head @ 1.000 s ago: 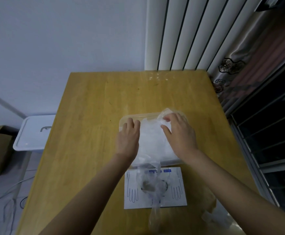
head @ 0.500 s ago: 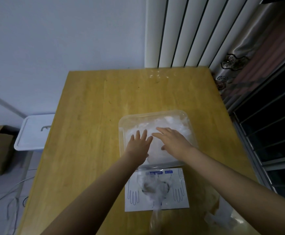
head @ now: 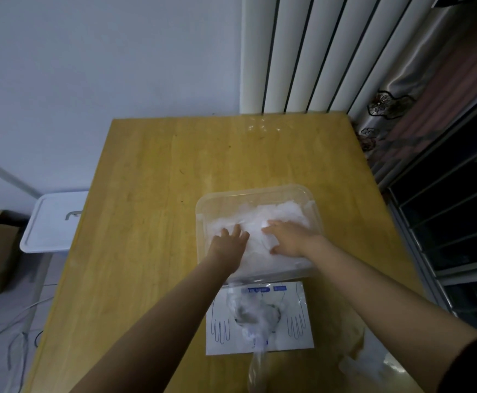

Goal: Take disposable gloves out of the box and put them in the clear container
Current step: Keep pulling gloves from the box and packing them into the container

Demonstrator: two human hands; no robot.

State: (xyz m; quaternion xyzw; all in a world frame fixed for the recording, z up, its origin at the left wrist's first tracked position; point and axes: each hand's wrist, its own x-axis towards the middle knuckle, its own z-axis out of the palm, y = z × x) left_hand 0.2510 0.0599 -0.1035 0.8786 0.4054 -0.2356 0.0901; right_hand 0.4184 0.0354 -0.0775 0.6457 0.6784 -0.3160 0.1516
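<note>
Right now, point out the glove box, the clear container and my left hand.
glove box (head: 290, 343): head view, white top near its right front corner.
clear container (head: 248, 198): head view, far wall.
left hand (head: 227, 245): head view, back of the hand.

The right hand (head: 288, 239) has released the gloves (head: 277, 212) and, with the left hand (head: 227, 245), now presses them flat.

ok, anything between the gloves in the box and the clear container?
Nothing visible. The lidless clear plastic container sits just beyond the white flat glove box; only the left hand and right hand, flat on the thin translucent gloves already inside, partly cover it.
</note>
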